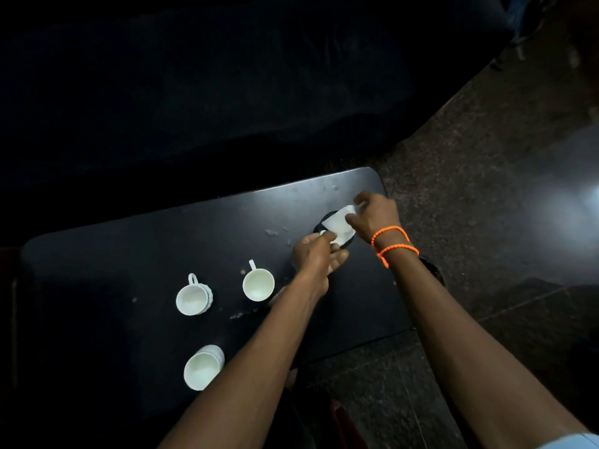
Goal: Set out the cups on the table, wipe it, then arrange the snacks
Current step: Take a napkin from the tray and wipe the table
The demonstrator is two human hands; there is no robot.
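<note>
Head view, looking down in dim light: both hands pinch one white tissue (338, 225) between them. The left hand (319, 256) grips its near corner with thumb and fingertips; the right hand (376, 215), with two orange thread bands (393, 243) at the wrist, grips its far edge. The tissue hangs over a dark round object (324, 223) near the table's right end; what that object is cannot be made out.

Three white cups stand upright and empty on the black table (129, 254), well left of the hands. One handled cup (258, 283) sits just beside the left forearm, a second handled cup (193, 297) is to its left, and a third cup (203, 367) stands nearer the front edge, its handle hidden. Pale crumbs or smears (272, 233) dot the surface between the cups and the tissue.

The table's left half and far strip lie bare. Its right edge is close under the right wrist, with speckled stone floor (470, 189) beyond. A dark sofa (227, 76) fills the background, almost lost in shadow.
</note>
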